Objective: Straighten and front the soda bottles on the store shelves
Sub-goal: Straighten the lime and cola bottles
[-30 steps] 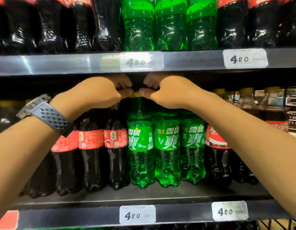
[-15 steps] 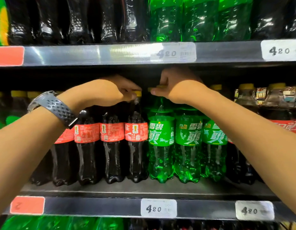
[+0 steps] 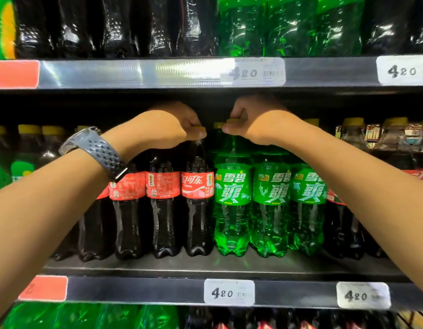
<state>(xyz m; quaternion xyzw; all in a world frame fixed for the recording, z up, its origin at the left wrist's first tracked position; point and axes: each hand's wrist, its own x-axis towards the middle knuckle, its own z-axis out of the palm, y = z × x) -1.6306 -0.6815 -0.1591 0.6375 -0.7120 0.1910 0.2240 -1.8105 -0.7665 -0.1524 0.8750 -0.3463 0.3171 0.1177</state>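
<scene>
Your left hand (image 3: 167, 129) is curled round the yellow cap of the rightmost cola bottle (image 3: 197, 210). Your right hand (image 3: 262, 124) pinches what looks like the cap of the green bottle (image 3: 231, 210) touching it on the right. Both bottles stand upright near the front of the shelf (image 3: 158, 290), straight below your hands, so any turn goes about that vertical axis. They are glossy thin plastic with lobed feet and slick wrap labels, both facing out.
</scene>
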